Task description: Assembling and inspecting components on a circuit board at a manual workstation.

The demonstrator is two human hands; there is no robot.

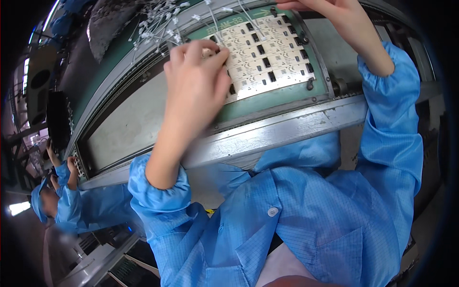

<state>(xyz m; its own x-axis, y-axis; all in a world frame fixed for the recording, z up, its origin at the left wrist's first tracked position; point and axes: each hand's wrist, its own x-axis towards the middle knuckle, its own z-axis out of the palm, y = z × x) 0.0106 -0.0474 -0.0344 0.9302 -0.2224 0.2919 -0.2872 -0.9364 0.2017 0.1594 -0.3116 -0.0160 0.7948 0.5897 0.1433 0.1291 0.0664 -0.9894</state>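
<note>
A white circuit board panel (283, 50), with rows of black components, lies in a green carrier (248, 108). Over the panel's left edge, my left hand (196, 79) is closed, its thumb and fingers drawn together at the board. A small white piece shows by its fingertips, but what they grip is mostly hidden. Beyond the panel's upper right corner, my right hand (330, 10) reaches in with its visible fingers stretched out to the left. The top edge of the view cuts off part of that hand. Thin white cables (213, 19) run onto the panel's upper part.
A heap of white-ended cables (160, 21) lies on a green surface beyond the line. A metal rail (282, 117) runs between me and the carrier. To the left, another person in blue (71, 208) works at the same line. A clear bag (107, 28) sits far left.
</note>
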